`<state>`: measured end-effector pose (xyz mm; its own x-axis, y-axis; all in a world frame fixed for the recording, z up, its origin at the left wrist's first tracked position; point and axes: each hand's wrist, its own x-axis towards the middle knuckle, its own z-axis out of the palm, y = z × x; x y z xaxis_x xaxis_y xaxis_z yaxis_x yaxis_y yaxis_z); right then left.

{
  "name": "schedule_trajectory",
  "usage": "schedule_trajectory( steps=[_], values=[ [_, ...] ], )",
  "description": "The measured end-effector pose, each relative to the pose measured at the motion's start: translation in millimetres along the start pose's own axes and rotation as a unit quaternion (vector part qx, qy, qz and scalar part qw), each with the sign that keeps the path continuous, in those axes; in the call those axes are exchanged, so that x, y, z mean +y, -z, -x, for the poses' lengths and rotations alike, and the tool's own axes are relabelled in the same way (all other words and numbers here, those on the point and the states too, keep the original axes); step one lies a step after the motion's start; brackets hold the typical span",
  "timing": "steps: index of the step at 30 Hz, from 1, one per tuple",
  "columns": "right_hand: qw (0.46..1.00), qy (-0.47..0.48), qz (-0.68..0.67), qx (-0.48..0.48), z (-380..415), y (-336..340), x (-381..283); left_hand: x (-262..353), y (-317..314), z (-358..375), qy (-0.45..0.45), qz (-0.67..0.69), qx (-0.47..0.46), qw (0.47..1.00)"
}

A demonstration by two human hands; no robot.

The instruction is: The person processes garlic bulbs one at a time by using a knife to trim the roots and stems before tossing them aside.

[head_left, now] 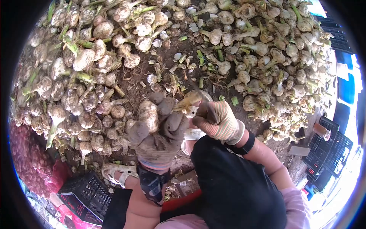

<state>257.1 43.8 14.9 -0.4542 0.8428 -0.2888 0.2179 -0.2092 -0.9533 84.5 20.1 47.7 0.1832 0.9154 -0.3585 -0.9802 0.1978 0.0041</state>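
Observation:
My left hand (156,133), in a soiled work glove, is wrapped around a dirt-streaked garlic bulb (148,115), which shows between the thumb and fingers. Close beside it on the right, my right hand (218,119) wears a striped glove with dark, dirty fingertips. Its fingers are curled together, and I cannot tell what they hold. Below and between the hands, a pale sandal (194,134) on my foot shows in part. Both hands are over the ground between two heaps of garlic.
Garlic bulbs with stalks form a left heap (76,91) and a right heap (282,53). Cut stalks and peel litter the soil (133,78). A black crate (85,194) and red mesh sacks (30,160) lie lower left; more black crates (328,147) stand right.

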Motion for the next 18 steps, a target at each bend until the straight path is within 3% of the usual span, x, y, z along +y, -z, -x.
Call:
schedule_trajectory(
  steps=[2, 3, 4, 6, 8, 9, 10, 12, 13, 14, 15, 16, 17, 18],
  values=[
    [0.984, 0.171, 0.052, 0.004, -12.4, -2.4, 21.5, -6.7, 0.2, -2.4, -0.002, 0.045, 0.013, 0.999],
    [0.999, 0.034, -0.015, -0.021, -10.0, -3.7, 30.1, -6.5, 5.8, -7.0, 0.010, 0.073, -0.059, 0.996],
    [0.995, 0.096, 0.011, 0.003, -15.9, -2.9, 50.9, -3.8, 7.2, -11.9, 0.022, 0.098, -0.136, 0.986],
    [0.992, -0.110, 0.036, 0.057, 4.5, 1.6, 73.2, 25.6, 7.2, -13.7, 0.004, 0.055, -0.167, 0.984],
    [0.990, -0.125, 0.004, 0.059, 20.1, 7.9, 71.9, 44.1, 5.8, -9.9, -0.176, -0.162, 0.015, 0.971],
    [0.981, -0.159, -0.093, 0.064, 22.9, 8.1, 63.1, 58.1, 15.5, -23.5, -0.171, -0.182, 0.044, 0.967],
    [0.981, -0.157, -0.094, 0.063, 21.0, 7.8, 59.6, 54.2, 24.1, -27.4, -0.189, -0.255, 0.098, 0.943],
    [0.979, -0.172, -0.099, 0.052, 17.3, 9.0, 53.0, 25.1, 31.9, -24.7, -0.039, -0.245, 0.101, 0.963],
    [0.970, -0.101, -0.188, 0.113, 11.4, -1.9, 37.0, 8.5, 3.1, -29.5, -0.033, -0.453, -0.039, 0.890],
    [0.971, -0.103, -0.186, 0.111, 13.1, -0.5, 40.3, 0.8, -26.1, -40.5, -0.027, -0.630, -0.179, 0.756],
    [0.977, -0.130, -0.145, 0.091, 11.3, 4.1, 48.6, 12.2, -8.3, -60.2, -0.060, -0.729, -0.222, 0.645],
    [0.979, -0.159, -0.104, 0.073, 10.3, 7.2, 58.0, 22.2, 7.8, -82.1, -0.119, -0.752, -0.221, 0.610],
    [0.985, -0.129, -0.074, 0.083, 12.5, 5.7, 67.7, 31.2, 4.9, -92.7, -0.084, -0.850, -0.053, 0.517],
    [0.985, -0.132, -0.075, 0.083, 13.3, 6.3, 66.1, 51.5, 17.8, -109.0, -0.115, -0.847, -0.049, 0.517]
  ],
)
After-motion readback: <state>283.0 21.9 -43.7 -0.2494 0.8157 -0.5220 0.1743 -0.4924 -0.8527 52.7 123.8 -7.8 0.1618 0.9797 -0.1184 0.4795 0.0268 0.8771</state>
